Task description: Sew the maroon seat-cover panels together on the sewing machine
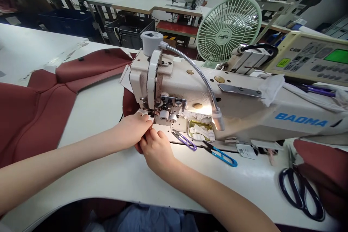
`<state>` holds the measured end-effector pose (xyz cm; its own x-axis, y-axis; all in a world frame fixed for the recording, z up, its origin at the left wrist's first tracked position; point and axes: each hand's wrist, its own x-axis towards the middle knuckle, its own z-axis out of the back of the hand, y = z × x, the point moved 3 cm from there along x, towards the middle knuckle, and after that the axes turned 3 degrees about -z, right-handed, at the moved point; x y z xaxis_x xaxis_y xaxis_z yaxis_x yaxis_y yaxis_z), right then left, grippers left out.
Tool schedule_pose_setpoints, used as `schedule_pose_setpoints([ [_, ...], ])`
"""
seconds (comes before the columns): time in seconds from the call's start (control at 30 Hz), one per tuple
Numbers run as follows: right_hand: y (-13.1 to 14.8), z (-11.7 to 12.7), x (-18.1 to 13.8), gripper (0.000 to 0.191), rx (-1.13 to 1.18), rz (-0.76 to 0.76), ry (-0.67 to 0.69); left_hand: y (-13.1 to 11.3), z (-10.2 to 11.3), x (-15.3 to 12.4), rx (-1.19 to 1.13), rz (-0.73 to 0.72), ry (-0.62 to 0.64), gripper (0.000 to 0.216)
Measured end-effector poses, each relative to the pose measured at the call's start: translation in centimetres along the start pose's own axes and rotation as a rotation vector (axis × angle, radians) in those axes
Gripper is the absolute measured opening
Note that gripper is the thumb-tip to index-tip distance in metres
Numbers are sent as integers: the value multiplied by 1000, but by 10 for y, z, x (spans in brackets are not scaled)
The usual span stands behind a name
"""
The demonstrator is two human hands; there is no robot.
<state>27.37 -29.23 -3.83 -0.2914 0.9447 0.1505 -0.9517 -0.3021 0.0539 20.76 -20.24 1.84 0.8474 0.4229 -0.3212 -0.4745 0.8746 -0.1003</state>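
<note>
Right up by the needle of the white sewing machine [174, 70], the left hand [133, 128] lies low with its fingertips tucked in, and from this angle I can't tell whether they grip or only press. Touching it, here's the right hand [157, 148], curled closed on a bit of the red cloth [51, 105], which spreads across the counter [108, 177] to the left and shows again behind the left hand. Purple snips [185, 140] and blue snips [219, 153] lie off to the right!
</note>
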Motion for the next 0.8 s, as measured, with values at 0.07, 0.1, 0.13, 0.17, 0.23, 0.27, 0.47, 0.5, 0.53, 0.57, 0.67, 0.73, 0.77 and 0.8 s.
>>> schedule_pose_setpoints([
  [0.07, 3, -4, 2, 23, -39, 1, 2, 4, -3, 1, 1, -23, -50, 21],
  [0.1, 4, -6, 2, 26, -74, 11, -9, 6, -4, 0, 2, -35, -77, 16],
  [0.13, 6, -7, 1, 30, -116, 28, -27, 8, -4, 0, 4, -45, -101, 15],
  [0.17, 9, -9, -1, 33, -159, 50, -49, 8, -4, -1, 6, -50, -119, 17],
  [0.23, 12, -10, -4, 37, -217, 88, -85, 7, -4, -2, 19, -36, -112, 19],
  [0.27, 13, -11, -5, 36, -224, 94, -86, 5, -4, -2, 36, -26, -90, 19],
  [0.47, 5, -8, 2, 24, -143, 30, 4, -3, -6, 1, 137, -26, -34, 28],
  [0.5, 3, -8, 3, 25, -154, 21, -7, -1, -6, 0, 122, -35, -50, 27],
  [0.53, 3, -8, 3, 27, -172, 18, -31, 1, -7, -1, 101, -52, -64, 27],
  [0.57, 2, -8, 3, 28, -191, 23, -67, 4, -8, -2, 78, -66, -77, 27],
  [0.67, 1, -8, -1, 29, -212, 47, -210, 14, -12, -7, 15, -100, -123, 28],
  [0.73, -3, -8, -3, 27, -171, 33, -260, 19, -17, -9, -20, -123, -175, 30],
  [0.77, -5, -8, -3, 27, -143, 20, -265, 21, -19, -9, -35, -146, -209, 30],
  [0.8, -7, -9, -3, 27, -119, 6, -263, 23, -22, -9, -45, -175, -245, 31],
])
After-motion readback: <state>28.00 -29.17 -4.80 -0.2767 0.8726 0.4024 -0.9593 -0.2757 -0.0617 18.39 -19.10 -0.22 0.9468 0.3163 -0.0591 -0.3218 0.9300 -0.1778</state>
